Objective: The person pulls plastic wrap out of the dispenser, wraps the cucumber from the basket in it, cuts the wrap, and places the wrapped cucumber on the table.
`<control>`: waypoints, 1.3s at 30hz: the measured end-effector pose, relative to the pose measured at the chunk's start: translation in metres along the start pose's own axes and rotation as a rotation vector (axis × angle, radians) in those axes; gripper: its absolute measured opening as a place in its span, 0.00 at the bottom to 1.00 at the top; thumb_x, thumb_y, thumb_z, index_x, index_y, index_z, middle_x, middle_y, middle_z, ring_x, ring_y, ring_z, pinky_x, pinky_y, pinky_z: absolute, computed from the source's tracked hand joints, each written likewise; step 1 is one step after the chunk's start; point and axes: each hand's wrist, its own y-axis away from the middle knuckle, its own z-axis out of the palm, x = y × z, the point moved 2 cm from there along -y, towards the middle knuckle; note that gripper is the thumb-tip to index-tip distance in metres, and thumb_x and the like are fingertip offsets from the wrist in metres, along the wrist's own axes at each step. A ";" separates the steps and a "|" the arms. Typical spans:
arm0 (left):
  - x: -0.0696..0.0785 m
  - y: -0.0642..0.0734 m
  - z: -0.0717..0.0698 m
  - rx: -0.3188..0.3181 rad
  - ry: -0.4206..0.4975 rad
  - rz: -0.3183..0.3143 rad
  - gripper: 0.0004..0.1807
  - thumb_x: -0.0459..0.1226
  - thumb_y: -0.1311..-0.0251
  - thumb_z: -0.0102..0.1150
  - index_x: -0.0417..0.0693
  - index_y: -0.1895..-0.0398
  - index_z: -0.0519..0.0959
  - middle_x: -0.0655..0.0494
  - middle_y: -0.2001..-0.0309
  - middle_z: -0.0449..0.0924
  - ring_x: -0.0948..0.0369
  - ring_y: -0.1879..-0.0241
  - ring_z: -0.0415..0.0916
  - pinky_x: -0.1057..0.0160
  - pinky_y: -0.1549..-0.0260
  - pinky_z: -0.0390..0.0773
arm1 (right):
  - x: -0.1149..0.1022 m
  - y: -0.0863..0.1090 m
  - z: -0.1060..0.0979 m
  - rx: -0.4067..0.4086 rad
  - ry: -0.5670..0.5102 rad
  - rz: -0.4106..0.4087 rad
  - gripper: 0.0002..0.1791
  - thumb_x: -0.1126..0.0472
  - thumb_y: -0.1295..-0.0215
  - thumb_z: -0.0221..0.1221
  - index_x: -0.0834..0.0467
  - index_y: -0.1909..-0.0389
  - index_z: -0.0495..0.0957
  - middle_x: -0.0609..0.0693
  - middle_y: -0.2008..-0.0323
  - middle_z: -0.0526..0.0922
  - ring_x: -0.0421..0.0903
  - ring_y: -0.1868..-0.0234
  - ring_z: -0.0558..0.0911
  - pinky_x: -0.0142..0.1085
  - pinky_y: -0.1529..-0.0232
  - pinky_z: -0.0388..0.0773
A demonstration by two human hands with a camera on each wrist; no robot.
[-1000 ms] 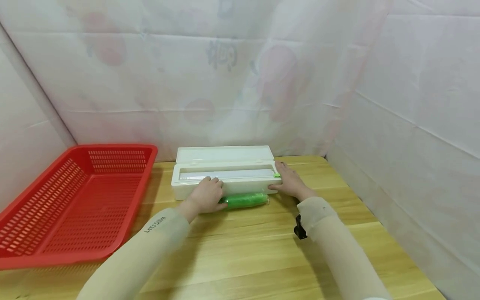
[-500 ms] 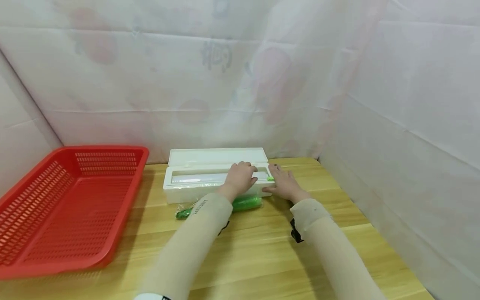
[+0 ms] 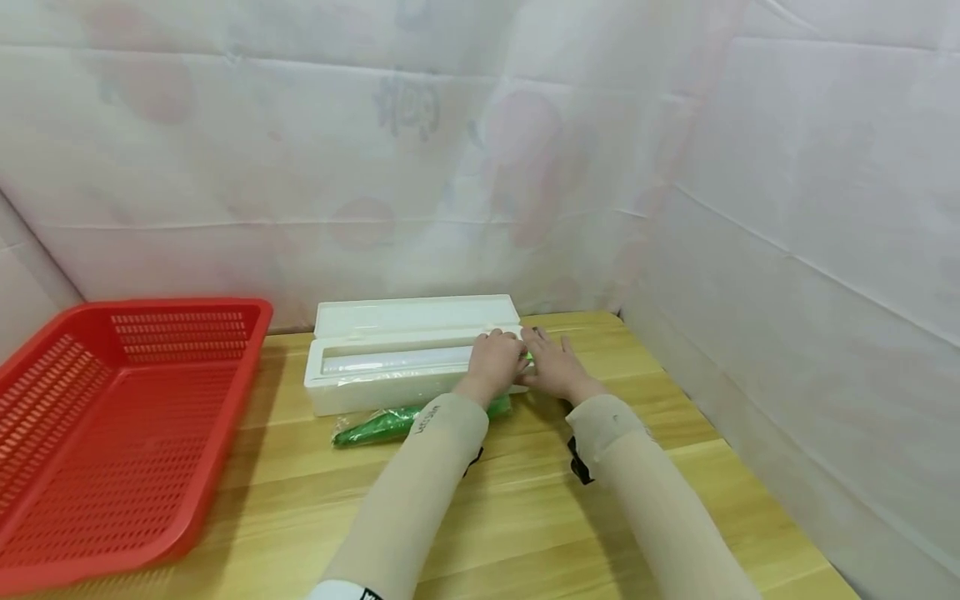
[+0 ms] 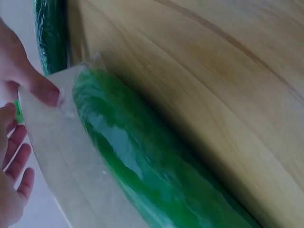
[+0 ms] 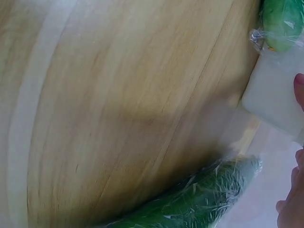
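A long white cling film box (image 3: 375,390) stands on the table with its lid raised and a pale roll inside. My left hand (image 3: 495,362) reaches over its right part, a fingertip at the small green slider (image 4: 18,111); the other fingers extend loosely. My right hand (image 3: 555,367) holds the box's right end, thumb on the front wall and fingers over the top. Against the front lies a film-wrapped cucumber (image 3: 378,427), partly behind my left sleeve. A second wrapped cucumber (image 5: 190,204) shows in both wrist views beyond the box's right end; the head view hides it.
A red plastic basket (image 3: 127,458) stands at the left. White printed sheets (image 3: 375,167) wall off the back and sides. The wooden tabletop (image 3: 525,533) stretches in front of the box, below my forearms.
My left hand has moved rightward along the box from its middle to the green slider beside my right hand. My right hand has stayed at the box's end. The head view has shifted slightly.
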 end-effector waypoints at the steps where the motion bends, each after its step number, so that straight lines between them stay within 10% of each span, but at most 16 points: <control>1: 0.001 0.000 0.000 0.001 -0.012 -0.007 0.13 0.49 0.36 0.52 0.58 0.55 0.81 0.61 0.49 0.80 0.59 0.50 0.74 0.58 0.47 0.73 | -0.001 -0.001 0.000 -0.005 0.004 -0.001 0.48 0.43 0.41 0.60 0.60 0.28 0.48 0.60 0.28 0.51 0.61 0.27 0.49 0.65 0.33 0.41; 14: -0.001 -0.003 -0.003 -0.035 -0.222 -0.054 0.16 0.47 0.48 0.65 0.56 0.56 0.81 0.61 0.52 0.80 0.60 0.49 0.72 0.58 0.47 0.70 | -0.005 -0.010 -0.001 -0.057 0.062 0.018 0.50 0.38 0.39 0.55 0.59 0.27 0.42 0.57 0.26 0.47 0.57 0.26 0.45 0.62 0.31 0.37; 39: -0.043 0.017 -0.009 0.026 -0.175 -0.048 0.10 0.44 0.35 0.53 0.54 0.62 0.83 0.59 0.60 0.83 0.60 0.58 0.73 0.60 0.56 0.71 | -0.002 -0.018 -0.003 -0.090 0.079 0.044 0.52 0.38 0.39 0.55 0.60 0.27 0.39 0.59 0.27 0.48 0.57 0.26 0.45 0.61 0.31 0.35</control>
